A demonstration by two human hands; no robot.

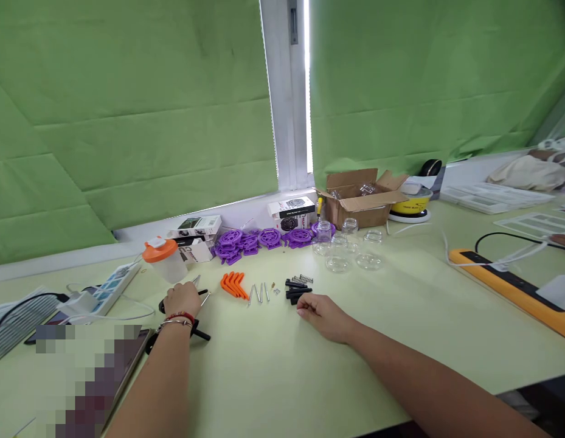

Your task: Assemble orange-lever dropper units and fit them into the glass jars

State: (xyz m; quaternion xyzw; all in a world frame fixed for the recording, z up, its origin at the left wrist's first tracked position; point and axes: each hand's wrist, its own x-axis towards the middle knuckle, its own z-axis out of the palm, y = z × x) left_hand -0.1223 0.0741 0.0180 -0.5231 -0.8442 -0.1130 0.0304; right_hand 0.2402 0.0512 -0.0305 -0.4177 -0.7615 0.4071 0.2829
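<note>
On the left of the table, my left hand [182, 299] lies curled over a dark-handled tool [162, 306]; its fingertips are hidden. My right hand [325, 316] rests with bent fingers beside several black cylindrical parts [297, 292]; whether it holds anything is not visible. Small springs [302, 278] lie just behind the black parts. Between my hands are several orange bent pieces [234, 285], several thin metal rods [258, 293] and tiny metal bits [276, 291]. Another black tool [201, 331] lies by my left wrist.
Purple wheel-shaped parts [269, 238], clear glass jars [350, 230] and an open cardboard box [362, 210] stand at the back. An orange-lidded cup [166, 261] and white power strip [113, 287] are left; an orange-black power strip [514, 289] is right.
</note>
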